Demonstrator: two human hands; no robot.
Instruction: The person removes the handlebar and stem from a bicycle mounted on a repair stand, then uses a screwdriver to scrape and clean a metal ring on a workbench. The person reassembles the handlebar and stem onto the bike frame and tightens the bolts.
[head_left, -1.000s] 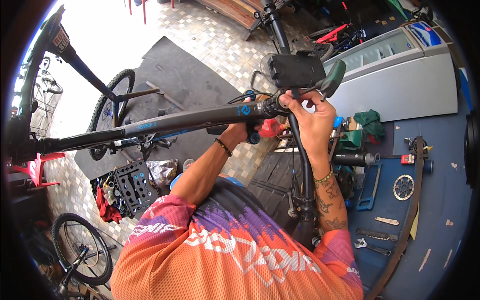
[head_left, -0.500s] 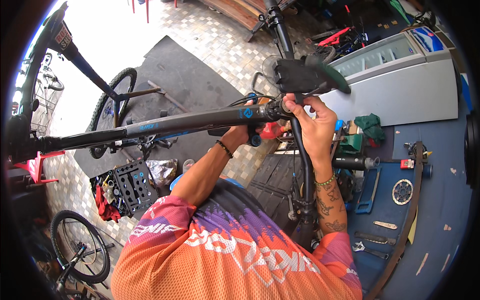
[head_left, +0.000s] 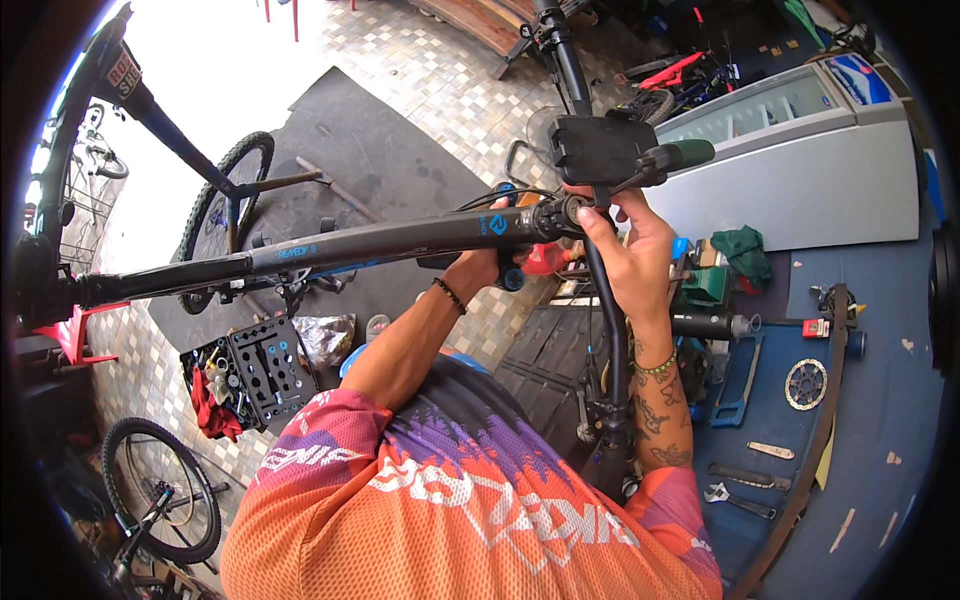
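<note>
A black bicycle frame [head_left: 380,240] with blue markings runs across the view at chest height. My left hand [head_left: 478,268] reaches up under its front end and closes on the tube near the head tube; a red and blue part [head_left: 545,260] shows just beyond the fingers. My right hand [head_left: 628,245] grips the stem area [head_left: 570,212], thumb and fingers wrapped around it. Above sit a black box-shaped holder [head_left: 598,148] and a handlebar with a green grip [head_left: 682,154]. The black fork leg [head_left: 610,340] hangs down past my right forearm.
A black tool tray [head_left: 262,370] with a red rag lies on the tiled floor at left, beside a bicycle wheel [head_left: 160,490]. A blue board [head_left: 790,400] with a saw, wrenches and a sprocket is at right. A white chest freezer [head_left: 800,160] stands behind it.
The handlebar has turned: the green grip swung from pointing up to lying level toward the right. My right hand shifted slightly up on the stem. My left hand stayed put.
</note>
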